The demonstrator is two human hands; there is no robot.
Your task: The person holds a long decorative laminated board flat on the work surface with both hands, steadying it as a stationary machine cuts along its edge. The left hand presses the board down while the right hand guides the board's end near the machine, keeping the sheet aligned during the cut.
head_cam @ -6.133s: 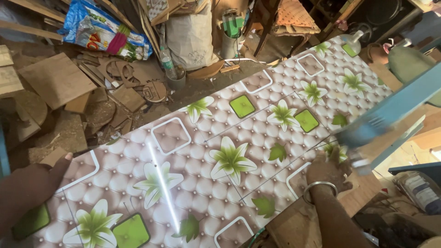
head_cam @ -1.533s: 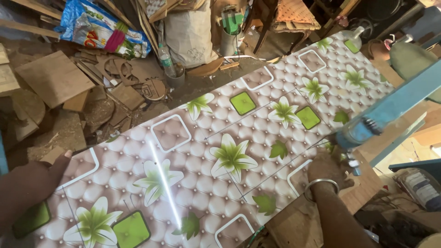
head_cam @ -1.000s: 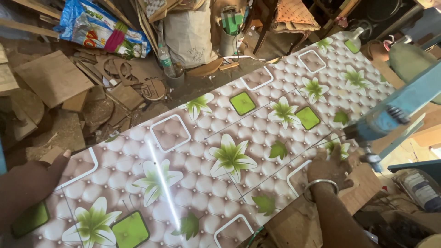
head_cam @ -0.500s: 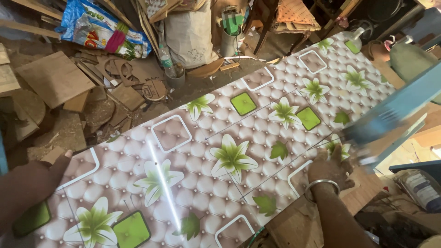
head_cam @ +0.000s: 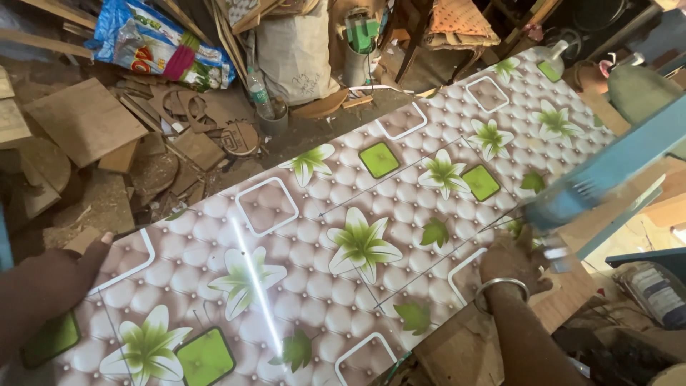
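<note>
A long glossy panel [head_cam: 357,214] printed with quilted squares, green-white flowers and green tiles lies slanted across the view. My left hand [head_cam: 43,293] lies on its left end, thumb stretched along the far edge, holding it down. My right hand [head_cam: 511,261], a metal bangle on the wrist, sits with curled fingers at the panel's near edge on the right. A blurred blue power tool [head_cam: 600,179] with vent slots hangs just above and right of that hand. The blur hides whether the fingers grip it.
Wood offcuts and cut-out scraps [head_cam: 93,129] litter the dusty floor at the far left. A printed plastic sack [head_cam: 157,43], a white bag [head_cam: 293,50] and a plastic bottle [head_cam: 259,89] stand at the back. A wooden board [head_cam: 457,350] lies under the panel's near edge.
The blue tool has kept shifting back and forth at the right edge above my right hand. Both hands and the panel have stayed where they were.
</note>
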